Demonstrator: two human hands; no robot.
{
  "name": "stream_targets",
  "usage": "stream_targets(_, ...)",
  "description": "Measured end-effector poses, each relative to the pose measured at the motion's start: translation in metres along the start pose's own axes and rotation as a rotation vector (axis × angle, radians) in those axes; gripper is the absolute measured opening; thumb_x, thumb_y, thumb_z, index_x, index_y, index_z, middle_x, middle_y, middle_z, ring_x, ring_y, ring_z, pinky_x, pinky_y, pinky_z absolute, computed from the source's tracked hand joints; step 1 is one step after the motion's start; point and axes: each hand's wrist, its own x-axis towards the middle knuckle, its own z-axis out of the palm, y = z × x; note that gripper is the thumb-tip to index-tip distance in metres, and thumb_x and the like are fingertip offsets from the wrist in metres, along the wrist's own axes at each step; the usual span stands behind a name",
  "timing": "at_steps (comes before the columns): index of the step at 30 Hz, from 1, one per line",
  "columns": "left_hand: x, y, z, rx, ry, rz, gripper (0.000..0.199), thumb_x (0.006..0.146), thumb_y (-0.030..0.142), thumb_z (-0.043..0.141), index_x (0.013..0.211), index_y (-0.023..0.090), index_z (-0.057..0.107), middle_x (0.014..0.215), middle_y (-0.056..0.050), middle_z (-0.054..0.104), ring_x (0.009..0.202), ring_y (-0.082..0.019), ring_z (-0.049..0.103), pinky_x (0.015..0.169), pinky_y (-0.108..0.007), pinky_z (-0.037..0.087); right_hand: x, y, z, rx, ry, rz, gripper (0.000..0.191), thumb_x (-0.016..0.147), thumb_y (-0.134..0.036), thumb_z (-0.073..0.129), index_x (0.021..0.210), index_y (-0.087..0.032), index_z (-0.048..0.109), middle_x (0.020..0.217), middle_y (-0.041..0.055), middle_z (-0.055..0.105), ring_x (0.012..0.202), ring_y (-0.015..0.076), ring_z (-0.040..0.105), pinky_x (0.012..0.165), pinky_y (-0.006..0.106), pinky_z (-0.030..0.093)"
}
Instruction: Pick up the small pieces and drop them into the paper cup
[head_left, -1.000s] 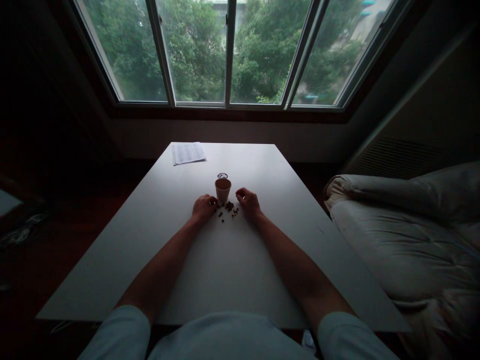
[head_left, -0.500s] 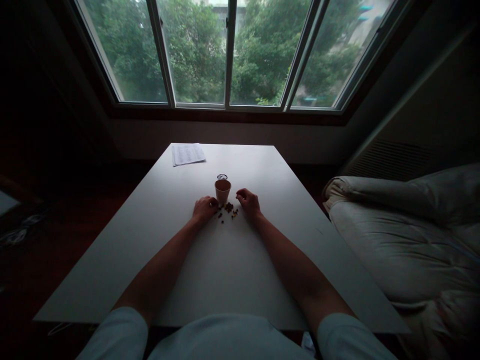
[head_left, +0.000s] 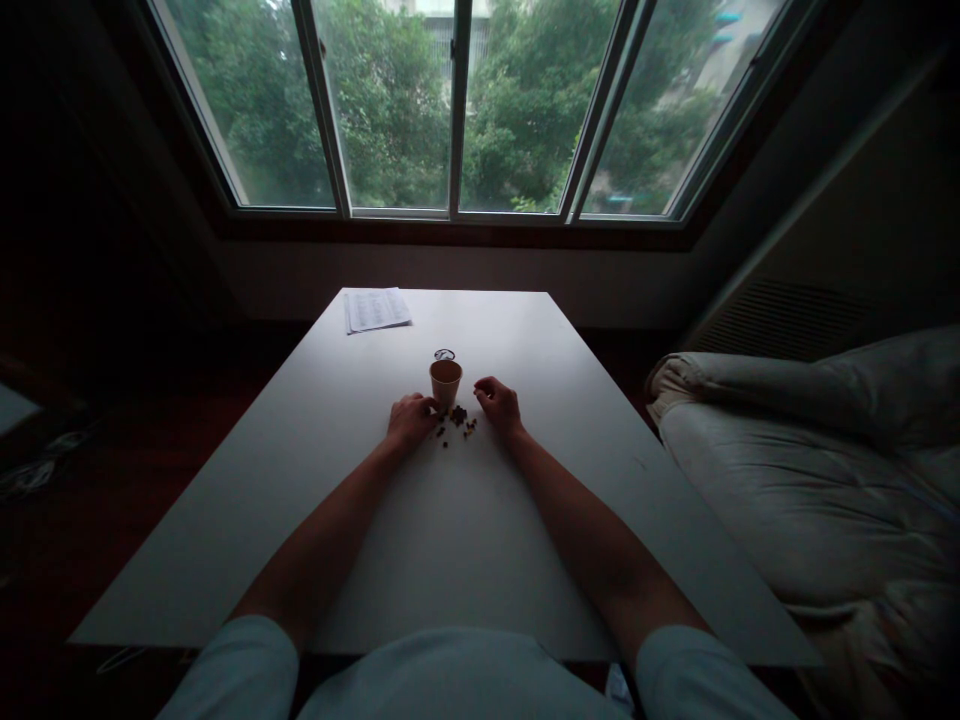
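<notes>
A brown paper cup stands upright on the white table, its opening towards me. In front of its base lies a loose scatter of small dark and yellow pieces, too small to tell their kind. My left hand rests at the cup's lower left, fingers curled and fingertips close by the nearest pieces. To the right of the cup, my right hand has its fingers bent in a pinch, apart from the cup. Anything between either hand's fingertips is too small to make out.
Just behind the cup lies a round, dark-rimmed flat item. Printed sheets lie at the table's far left corner. A pale padded couch stands along the right side, and a window is beyond the table.
My left hand has shifted slightly to the right, its fingertips closer to the cup's base and pieces. The right hand and the cup look almost unmoved.
</notes>
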Motion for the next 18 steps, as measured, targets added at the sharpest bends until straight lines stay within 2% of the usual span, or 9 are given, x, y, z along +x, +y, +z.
stream_targets(6,-0.0015,0.0005,0.0017,0.003,0.015,0.02,0.015,0.084,0.031,0.063,0.092,0.028,0.075,0.09,-0.006,0.067,0.085,-0.021,0.059,0.078,-0.032,0.04,0.0003,0.0034,0.0012,0.014,0.01,0.001,0.019,0.083,-0.029,0.055,0.094,-0.021,0.067,0.089,0.0035,0.074,0.077,0.0176,0.066,0.076,0.03,0.051)
stream_targets(10,-0.0036,-0.0018,0.0003,-0.098,0.039,0.024,0.013,0.084,0.026,0.061,0.09,0.024,0.073,0.091,-0.005,0.07,0.082,-0.019,0.06,0.077,-0.031,0.042,-0.0003,0.0037,0.0016,0.026,0.016,0.013,0.019,0.083,-0.03,0.055,0.094,-0.021,0.067,0.09,0.0037,0.074,0.08,0.018,0.067,0.077,0.031,0.052)
stream_targets(14,-0.004,-0.0057,-0.0007,-0.323,0.046,-0.023,0.014,0.083,0.024,0.059,0.092,0.023,0.07,0.091,-0.004,0.072,0.081,-0.017,0.063,0.075,-0.029,0.045,0.001,0.0056,0.0024,0.072,0.041,0.025,0.02,0.083,-0.033,0.055,0.093,-0.021,0.068,0.09,0.0042,0.074,0.082,0.0185,0.067,0.078,0.031,0.053)
stream_targets(18,-0.0009,-0.0087,0.0014,-0.724,0.083,-0.048,0.015,0.082,0.029,0.062,0.091,0.019,0.067,0.088,-0.005,0.072,0.079,-0.017,0.064,0.073,-0.028,0.048,0.0053,0.0095,0.0023,0.201,0.085,0.132,0.025,0.079,-0.038,0.059,0.093,-0.019,0.07,0.092,0.0065,0.074,0.085,0.0206,0.067,0.079,0.033,0.053)
